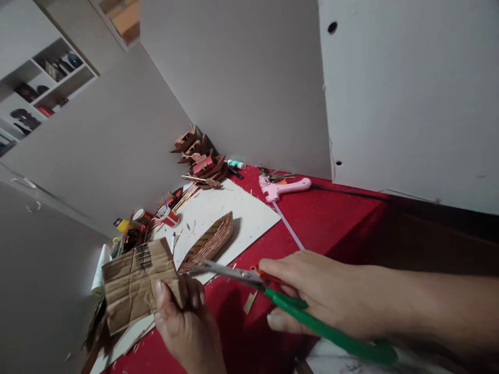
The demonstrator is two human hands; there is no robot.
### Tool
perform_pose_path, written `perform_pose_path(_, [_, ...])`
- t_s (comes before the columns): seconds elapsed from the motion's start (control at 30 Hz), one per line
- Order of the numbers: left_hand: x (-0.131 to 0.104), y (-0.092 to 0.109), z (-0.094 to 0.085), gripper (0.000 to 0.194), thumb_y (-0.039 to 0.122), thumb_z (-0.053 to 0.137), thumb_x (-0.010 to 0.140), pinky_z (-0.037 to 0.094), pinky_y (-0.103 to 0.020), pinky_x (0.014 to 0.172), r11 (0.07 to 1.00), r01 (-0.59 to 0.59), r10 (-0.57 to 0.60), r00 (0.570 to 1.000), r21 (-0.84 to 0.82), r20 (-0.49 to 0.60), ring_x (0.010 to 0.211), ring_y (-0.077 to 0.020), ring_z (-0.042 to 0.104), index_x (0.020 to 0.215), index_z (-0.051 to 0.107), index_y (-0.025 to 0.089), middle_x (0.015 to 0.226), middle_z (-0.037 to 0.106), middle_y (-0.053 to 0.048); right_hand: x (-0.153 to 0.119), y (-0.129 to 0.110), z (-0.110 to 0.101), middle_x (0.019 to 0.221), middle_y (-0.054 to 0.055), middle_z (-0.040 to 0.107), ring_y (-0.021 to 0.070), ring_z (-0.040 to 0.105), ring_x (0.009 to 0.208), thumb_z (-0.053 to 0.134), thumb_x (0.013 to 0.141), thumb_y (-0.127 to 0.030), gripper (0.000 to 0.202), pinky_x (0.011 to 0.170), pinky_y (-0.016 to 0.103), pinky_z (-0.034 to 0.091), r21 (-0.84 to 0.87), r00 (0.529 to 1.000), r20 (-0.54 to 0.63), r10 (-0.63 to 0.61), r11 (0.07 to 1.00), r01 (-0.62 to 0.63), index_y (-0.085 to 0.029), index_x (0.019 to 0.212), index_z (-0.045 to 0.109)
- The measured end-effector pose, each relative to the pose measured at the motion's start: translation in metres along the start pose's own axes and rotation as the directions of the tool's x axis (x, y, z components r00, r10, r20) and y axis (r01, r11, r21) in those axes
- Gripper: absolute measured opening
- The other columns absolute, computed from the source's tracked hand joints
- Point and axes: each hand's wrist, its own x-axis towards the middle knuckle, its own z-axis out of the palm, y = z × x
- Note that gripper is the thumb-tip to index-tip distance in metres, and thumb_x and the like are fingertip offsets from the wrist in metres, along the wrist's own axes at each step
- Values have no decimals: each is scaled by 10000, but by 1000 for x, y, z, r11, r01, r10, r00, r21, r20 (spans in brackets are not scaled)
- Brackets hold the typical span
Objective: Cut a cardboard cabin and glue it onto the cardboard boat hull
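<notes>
Between its thumb and fingers my left hand (189, 324) pinches a creased piece of brown cardboard (134, 291) with a printed barcode, raised above the table. My right hand (312, 291) is closed around the handles of a pair of scissors (319, 327), green with a red-orange part. Their metal blades point left, just right of the cardboard and apart from it. Beyond the blades, a model boat hull (214, 241) of brown cardboard lies on a white board (255, 210).
A pink glue gun (286, 188) with a glue stick rests on the red table (307, 221). Several small boat models (205, 161) stand in the far corner. A red-and-white paper cup (169, 217) and a yellow bottle (122, 225) are at the left. Grey panels wall the table in.
</notes>
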Motion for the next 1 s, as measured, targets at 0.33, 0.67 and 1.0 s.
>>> perform_pose_path(0.33, [-24,9,-5,335,337,783,740,321,-149,347,733,673,-659,662,103,358,348,-31,341,574,559,151,482,466,61,55,5,5,970,31,592,171,573,883,755,765,-411,375,817,309,485,618,816,-546,-190,567,545,-202,1014,569])
perform_pose_path(0.67, [-15,26,-6,384,405,765,749,280,-164,342,609,760,-769,496,228,404,318,-32,313,560,553,147,439,446,62,48,6,-14,982,42,573,164,568,889,738,800,-292,270,862,351,481,468,701,-542,-465,525,710,-199,968,547])
perform_pose_path(1.0, [-1,33,-19,458,630,708,689,488,-200,511,844,321,-473,822,430,315,491,-113,583,666,697,172,564,641,4,38,4,-33,896,0,547,127,542,829,718,821,-230,258,753,267,478,497,663,-640,-388,448,743,-226,982,517])
